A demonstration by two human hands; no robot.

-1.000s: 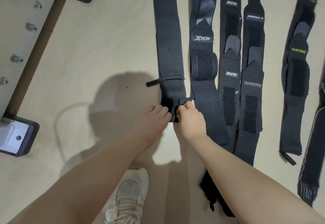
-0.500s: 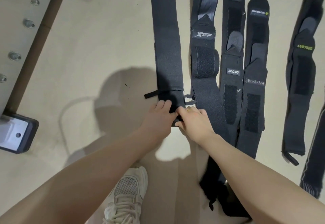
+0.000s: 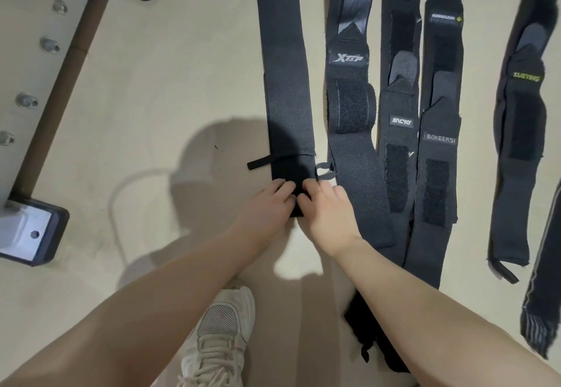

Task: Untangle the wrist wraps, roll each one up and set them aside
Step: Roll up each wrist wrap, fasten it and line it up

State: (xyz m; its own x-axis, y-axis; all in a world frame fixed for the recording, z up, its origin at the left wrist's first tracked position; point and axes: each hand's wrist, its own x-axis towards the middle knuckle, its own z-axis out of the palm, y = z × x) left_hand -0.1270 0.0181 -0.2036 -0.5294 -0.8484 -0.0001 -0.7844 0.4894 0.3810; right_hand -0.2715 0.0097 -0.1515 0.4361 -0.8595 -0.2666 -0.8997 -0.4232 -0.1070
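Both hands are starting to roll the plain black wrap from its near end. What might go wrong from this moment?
1. The thumb loop sticks out toward the XTEP wrap close beside it; it may catch and drag that one along.
2. The left hand and right hand sit near the middle of the plain black wrap, so the edges may roll unevenly and the roll may turn crooked.

Both forearms bare, no sleeves, no watch or bands visible. Left hand [image 3: 267, 204] & right hand [image 3: 326, 210] ungloved. One off-white mesh-toe lace-up sneaker [image 3: 218, 338] w/ cream laces, a bit scuffed.
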